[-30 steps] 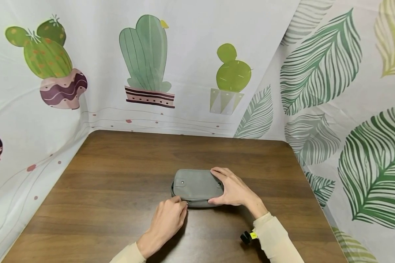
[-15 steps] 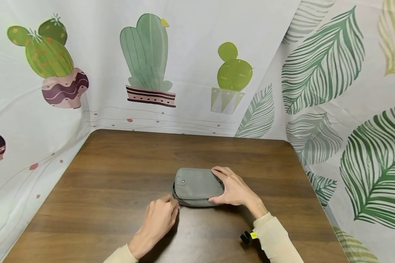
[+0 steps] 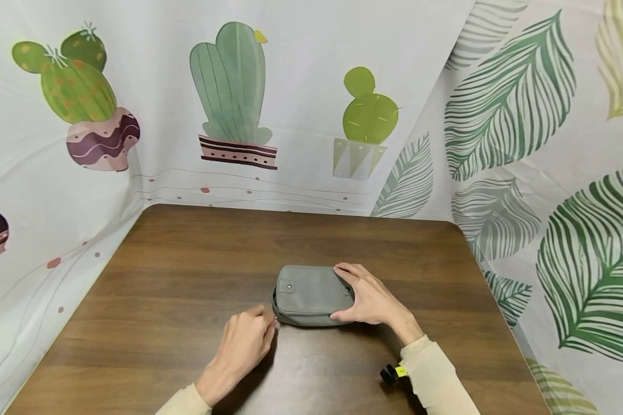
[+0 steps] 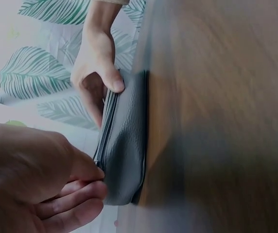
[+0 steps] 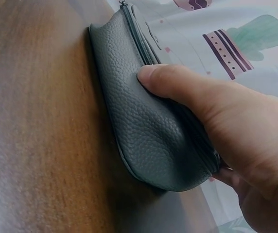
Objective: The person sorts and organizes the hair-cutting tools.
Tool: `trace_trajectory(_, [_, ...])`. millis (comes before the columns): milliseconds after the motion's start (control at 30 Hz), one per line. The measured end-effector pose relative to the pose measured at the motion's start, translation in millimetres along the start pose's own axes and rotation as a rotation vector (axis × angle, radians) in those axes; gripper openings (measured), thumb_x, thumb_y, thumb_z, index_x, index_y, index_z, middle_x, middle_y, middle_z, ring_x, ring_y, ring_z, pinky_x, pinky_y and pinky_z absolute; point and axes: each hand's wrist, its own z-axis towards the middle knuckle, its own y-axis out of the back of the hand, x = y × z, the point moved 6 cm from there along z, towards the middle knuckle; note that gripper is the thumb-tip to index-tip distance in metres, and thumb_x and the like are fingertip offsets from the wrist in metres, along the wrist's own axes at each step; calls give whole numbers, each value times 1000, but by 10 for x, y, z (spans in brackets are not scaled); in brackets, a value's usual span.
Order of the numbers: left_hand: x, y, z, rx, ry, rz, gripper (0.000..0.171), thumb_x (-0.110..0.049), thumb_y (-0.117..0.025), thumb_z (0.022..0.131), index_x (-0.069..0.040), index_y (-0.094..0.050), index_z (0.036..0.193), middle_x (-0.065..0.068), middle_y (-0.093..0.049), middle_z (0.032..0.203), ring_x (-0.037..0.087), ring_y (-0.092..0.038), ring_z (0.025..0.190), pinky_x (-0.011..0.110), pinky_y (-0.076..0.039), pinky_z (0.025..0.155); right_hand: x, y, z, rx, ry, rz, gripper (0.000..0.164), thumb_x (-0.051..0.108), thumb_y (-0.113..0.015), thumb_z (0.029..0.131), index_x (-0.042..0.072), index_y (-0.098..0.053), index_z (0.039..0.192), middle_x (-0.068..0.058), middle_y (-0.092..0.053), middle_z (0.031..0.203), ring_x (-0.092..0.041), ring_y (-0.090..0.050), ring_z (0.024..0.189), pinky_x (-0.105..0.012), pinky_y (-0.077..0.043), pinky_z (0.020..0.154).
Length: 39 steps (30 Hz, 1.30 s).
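A grey pebbled-leather zip pouch (image 3: 314, 288) lies flat on the wooden table, a snap tab at each end of its top. My right hand (image 3: 368, 297) grips its right end, thumb (image 5: 153, 77) on the near side below the zipper and fingers over the far side. At the near left corner, my left hand (image 3: 244, 337) pinches the zipper pull (image 4: 98, 162) between thumb and curled fingers. The zipper teeth (image 5: 138, 36) run closed along the near side in the right wrist view. A dark gap shows at the pouch's left end in the head view.
The brown table (image 3: 187, 259) has rounded far corners. White cloth printed with cacti and leaves (image 3: 301, 86) hangs behind it and at both sides. A black knob with a yellow tag (image 3: 389, 374) sticks out by the right sleeve.
My left hand has drawn the zipper pull leftward along the near edge to the left corner, and the near-side opening has closed. The right hand keeps its grip in place.
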Motion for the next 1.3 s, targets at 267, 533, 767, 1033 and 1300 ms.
trace_trajectory(267, [177,5,2,-12,5,-3,25,-4,-93,80,-15,-72,74,-5,-60,71,21,-63,50,37,-49,42,-5,-4,5,9,23,3,109,52,-101,78,5,-56,166,-14,-56,172,-34,-54,160,-55,-54,125])
trace_trajectory(533, [343,-46,54,8,12,-35,23,-4,-92,86,-15,-75,78,-5,-54,73,14,-55,51,35,-49,45,-8,6,-2,9,25,16,109,50,-101,78,4,-55,166,-15,-56,172,-34,-52,161,-55,-54,125])
trace_trajectory(767, [438,-85,93,-22,1,-79,20,-4,-92,88,-13,-77,80,-3,-55,76,13,-57,54,35,-51,49,16,12,-6,3,46,15,108,50,-101,79,3,-56,165,-16,-57,170,-36,-54,159,-56,-54,124])
trace_trajectory(1033, [533,-154,191,-34,-6,-94,16,-4,-90,92,-11,-78,84,-2,-60,80,14,-60,57,35,-55,52,35,7,-6,-5,60,26,108,48,-102,78,3,-56,164,-14,-58,169,-36,-53,160,-56,-52,126])
trace_trajectory(1300, [662,-278,334,-44,-11,-101,10,-4,-89,94,-9,-82,90,0,-67,84,20,-66,73,38,-60,60,32,7,0,-16,70,34,110,46,-104,77,3,-54,165,-15,-59,168,-36,-53,160,-55,-51,128])
